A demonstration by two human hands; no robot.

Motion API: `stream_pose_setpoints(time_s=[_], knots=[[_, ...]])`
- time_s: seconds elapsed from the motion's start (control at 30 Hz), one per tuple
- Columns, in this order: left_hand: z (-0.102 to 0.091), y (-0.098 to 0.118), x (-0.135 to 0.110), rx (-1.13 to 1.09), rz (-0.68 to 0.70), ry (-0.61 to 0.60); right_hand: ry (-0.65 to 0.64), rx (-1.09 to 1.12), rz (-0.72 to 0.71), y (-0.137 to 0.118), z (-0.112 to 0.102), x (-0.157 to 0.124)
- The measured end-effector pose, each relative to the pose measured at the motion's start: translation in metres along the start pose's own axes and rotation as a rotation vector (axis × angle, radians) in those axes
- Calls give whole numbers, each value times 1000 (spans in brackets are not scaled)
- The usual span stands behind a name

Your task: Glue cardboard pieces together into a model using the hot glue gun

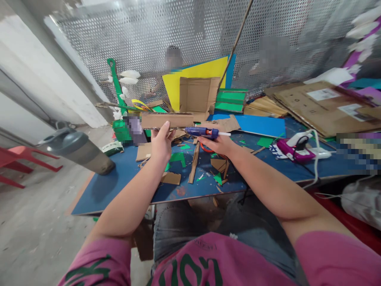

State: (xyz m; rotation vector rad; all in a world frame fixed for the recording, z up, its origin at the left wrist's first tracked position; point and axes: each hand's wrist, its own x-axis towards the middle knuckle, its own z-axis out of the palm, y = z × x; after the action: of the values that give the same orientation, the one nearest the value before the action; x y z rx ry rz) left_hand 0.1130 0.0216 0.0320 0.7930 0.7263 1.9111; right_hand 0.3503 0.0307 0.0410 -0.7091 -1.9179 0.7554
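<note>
In the head view, your left hand [161, 142] pinches the cardboard [166, 120], thumb on its near face, the other fingers partly hidden below. Your right hand [219, 143] is closed around the glue gun [199, 132], most fingers out of sight; its nozzle points left near the cardboard's lower edge, contact unclear. Both things are above the table [119, 194], among scraps [177, 159].

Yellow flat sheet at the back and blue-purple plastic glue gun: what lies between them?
The head view shows an open, boxy brown cardboard piece before the yellow sheet, then a flat brown cardboard scrap nearer the glue gun.
</note>
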Motion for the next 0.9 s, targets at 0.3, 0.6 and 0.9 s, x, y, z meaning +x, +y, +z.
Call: stream_pose_setpoints(time_s=[0.3,0.6,0.9], knots=[[-15,1,20,-25,-94,60,171,83,53,14,-8,-3],[-13,5,19,-57,-94,89,95,56,17,1,-2,-5],[-11,6,18,-68,-82,109,19,-56,-101,13,-7,0]])
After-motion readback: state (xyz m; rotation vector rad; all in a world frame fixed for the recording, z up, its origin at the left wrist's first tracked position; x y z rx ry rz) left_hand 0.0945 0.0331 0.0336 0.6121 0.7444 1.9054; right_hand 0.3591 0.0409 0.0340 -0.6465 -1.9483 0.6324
